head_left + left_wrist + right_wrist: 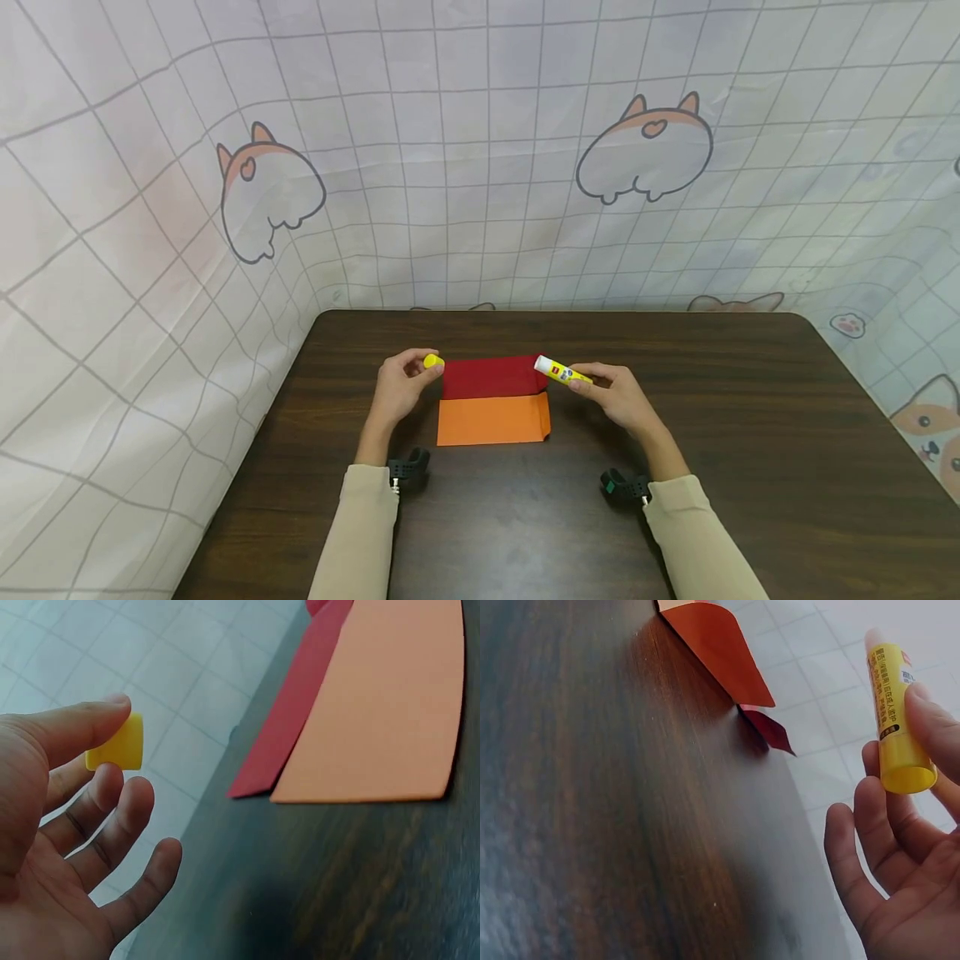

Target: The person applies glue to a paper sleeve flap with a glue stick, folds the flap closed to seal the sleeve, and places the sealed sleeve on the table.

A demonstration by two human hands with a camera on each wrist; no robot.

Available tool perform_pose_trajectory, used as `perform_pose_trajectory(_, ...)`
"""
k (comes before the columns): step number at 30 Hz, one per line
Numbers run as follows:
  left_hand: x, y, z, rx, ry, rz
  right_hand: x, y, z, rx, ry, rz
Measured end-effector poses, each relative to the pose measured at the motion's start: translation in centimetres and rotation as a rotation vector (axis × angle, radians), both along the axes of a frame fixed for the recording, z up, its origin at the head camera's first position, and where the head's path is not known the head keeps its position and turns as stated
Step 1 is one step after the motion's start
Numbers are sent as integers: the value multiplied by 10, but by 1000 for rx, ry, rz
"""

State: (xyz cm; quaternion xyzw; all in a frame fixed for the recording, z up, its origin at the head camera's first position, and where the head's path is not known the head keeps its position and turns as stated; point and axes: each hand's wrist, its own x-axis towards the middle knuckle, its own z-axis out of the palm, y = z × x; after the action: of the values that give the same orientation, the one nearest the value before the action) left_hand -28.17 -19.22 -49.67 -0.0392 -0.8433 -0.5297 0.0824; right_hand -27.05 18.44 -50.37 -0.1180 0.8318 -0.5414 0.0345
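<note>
A yellow cap (432, 361) is pinched between thumb and fingers of the left hand (401, 385); the left wrist view shows the cap (120, 746) at the fingertips of that hand (82, 817). The right hand (618, 398) holds a yellow glue stick (562, 372), its white end pointing left. In the right wrist view the glue stick (892, 712) lies between thumb and fingers of the hand (907, 870). Between the hands, an orange envelope (491, 420) lies in front of a red envelope (491, 377), each with a flap at its right end.
The dark wooden table (510, 517) has a curtain (465, 167) with a grid and animal drawings behind it and along its left side. Black wrist straps with cameras (408, 467) are on both wrists, near the beige sleeves (356, 533).
</note>
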Motion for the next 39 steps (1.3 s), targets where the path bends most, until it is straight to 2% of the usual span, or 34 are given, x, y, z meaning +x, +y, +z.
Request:
perform_pose_trajectory(4, 0, -4, -4, -27, -19, 9, -1, 3, -4, -29, -20, 8)
perform_pose_trajectory(9, 0, -7, -8, -69, -68, 22, 0, 3, -6, -32, -42, 21)
perform_pose_trajectory(10, 0, -7, -9, -77, -79, 25, 2, 1, -2, -36, -51, 24)
perform_pose_trajectory(16, 0, -7, -14, -104, -122, 53, 0, 2, -8, -25, -75, 43)
perform_pose_trajectory(18, 0, -7, -14, -112, -126, 57, -2, 4, -13, -16, -75, 47)
perform_pose_trajectory(31, 3, -8, -14, -231, -173, 50, 0, 2, -9, 11, -116, 44)
perform_pose_trajectory(39, 2, -9, -14, -265, -197, 49, 1, 4, -10, 1, -115, 52)
